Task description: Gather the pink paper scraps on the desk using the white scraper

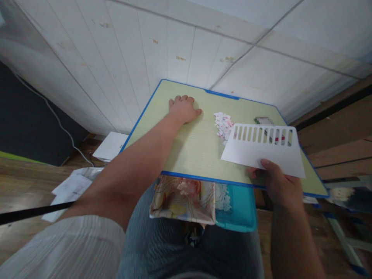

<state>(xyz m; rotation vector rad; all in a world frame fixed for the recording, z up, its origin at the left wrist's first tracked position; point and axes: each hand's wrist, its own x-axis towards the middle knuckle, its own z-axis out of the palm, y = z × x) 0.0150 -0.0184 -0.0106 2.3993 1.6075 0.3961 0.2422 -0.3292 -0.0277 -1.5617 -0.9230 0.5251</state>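
My left hand (183, 109) lies flat on the pale yellow tabletop (197, 155), palm down with the fingers spread, holding nothing. Between the thumb and fingers of my right hand (280, 184) is the lower edge of a white paper sheet (258, 153) with a row of long slots cut along its far side. The sheet is held over the right part of the table. Small white and pinkish paper scraps (223, 124) lie in a heap by its left edge, between my two hands. Just beyond the sheet, a small pixelated object (264, 121) cannot be made out.
Below the table's near blue edge, over my lap, sit a patterned box (162, 213) with a crumpled reddish thing inside and a turquoise tray (242, 223) with white bits. A white panelled wall (174, 46) borders the far side. Papers (71, 186) lie on the floor at left.
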